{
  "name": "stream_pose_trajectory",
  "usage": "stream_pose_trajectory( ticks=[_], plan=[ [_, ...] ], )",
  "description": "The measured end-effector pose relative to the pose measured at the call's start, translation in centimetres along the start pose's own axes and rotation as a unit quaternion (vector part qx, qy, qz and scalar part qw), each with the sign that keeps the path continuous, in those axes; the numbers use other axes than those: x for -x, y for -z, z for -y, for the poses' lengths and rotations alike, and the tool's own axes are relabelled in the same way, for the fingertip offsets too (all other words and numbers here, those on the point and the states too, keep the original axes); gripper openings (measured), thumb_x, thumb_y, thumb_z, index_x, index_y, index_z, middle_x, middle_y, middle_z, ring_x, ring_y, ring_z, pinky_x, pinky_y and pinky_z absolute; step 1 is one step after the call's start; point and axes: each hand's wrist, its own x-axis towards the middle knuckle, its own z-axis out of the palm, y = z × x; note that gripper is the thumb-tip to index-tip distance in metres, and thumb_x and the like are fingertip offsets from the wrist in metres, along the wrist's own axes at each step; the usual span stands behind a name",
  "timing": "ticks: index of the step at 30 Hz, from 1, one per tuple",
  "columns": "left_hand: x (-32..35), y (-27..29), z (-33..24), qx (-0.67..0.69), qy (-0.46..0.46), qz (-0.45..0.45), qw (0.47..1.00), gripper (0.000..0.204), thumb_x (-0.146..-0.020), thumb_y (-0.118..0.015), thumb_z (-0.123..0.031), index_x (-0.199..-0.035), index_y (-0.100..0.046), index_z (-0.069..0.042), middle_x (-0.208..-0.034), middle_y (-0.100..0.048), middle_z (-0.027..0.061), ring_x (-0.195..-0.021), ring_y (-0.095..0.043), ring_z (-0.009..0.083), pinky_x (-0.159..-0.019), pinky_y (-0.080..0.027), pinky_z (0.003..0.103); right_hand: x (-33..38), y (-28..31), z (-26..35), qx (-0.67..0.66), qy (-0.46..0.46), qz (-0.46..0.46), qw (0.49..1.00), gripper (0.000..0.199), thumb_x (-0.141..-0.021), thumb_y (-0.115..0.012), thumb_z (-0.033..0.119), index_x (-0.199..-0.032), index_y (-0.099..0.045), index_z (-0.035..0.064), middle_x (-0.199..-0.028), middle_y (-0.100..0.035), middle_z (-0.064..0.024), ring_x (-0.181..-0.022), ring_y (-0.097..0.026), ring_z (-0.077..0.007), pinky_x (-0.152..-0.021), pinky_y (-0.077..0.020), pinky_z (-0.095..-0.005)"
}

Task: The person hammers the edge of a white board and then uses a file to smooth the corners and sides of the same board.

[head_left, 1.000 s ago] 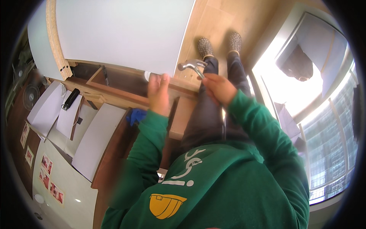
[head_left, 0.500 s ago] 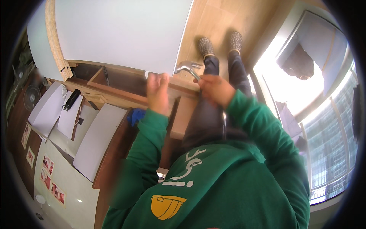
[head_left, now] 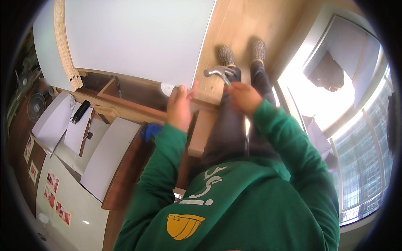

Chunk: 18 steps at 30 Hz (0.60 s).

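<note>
Hammer (head_left: 217, 72) hovers beside white panel (head_left: 138, 39) edge.

Black cylinder (head_left: 80, 111) well left of fingers, on white sheets (head_left: 54, 121). Blue cloth (head_left: 151, 131) just below. Bright windows (head_left: 360, 167) far right. Small fan (head_left: 34, 106) far left.
</note>
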Motion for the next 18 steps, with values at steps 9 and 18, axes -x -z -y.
stream_pose_trajectory(
  ticks=[9, 18],
  plan=[
    [0.0, -0.8, 0.9, 0.081, 0.010, 0.020, 0.996, 0.045, -0.108, -0.043, -0.045, -0.122, -0.056, -0.004, -0.111, -0.062, 0.0096, -0.110, -0.058, 0.0248, -0.096, -0.044, 0.041, 0.4, 4.0, 1.0, -0.022, 0.001, -0.115, 0.993, 0.023, -0.102, -0.054, 0.025, -0.100, -0.061, 0.0027, -0.063, -0.049, -0.0022, -0.043, -0.046, -0.0148, -0.038, -0.0378, -0.0314],
    [0.6, -1.4, 1.4, 0.047, -0.002, -0.038, 0.998, 0.040, -0.109, -0.045, -0.040, -0.120, -0.059, -0.004, -0.109, -0.065, 0.0077, -0.100, -0.061, 0.0196, -0.091, -0.047, 0.038, 2.0, 4.2, 3.1, -0.106, 0.085, -0.165, 0.977, 0.028, -0.106, -0.048, 0.027, -0.114, -0.059, 0.0018, -0.063, -0.046, -0.0003, -0.045, -0.044, -0.0122, -0.041, -0.0385, -0.0301]
  ],
)
